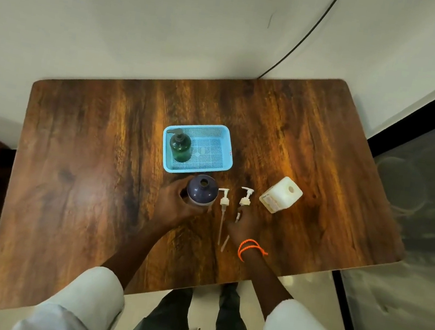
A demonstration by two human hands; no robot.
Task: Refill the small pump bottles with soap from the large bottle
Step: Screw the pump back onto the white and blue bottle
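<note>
Head view showed the dark pump bottle point(202, 190), uncapped, upright on the counter point(100, 147) below the blue basket point(221, 162), my left grip point(177, 201) grasping it. Right grip point(243, 222) pinched a loose pump point(245, 197); I feared knocking the large bottle point(281, 194).

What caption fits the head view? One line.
Left hand grips the open dark bottle; right hand holds a removed pump.
</note>
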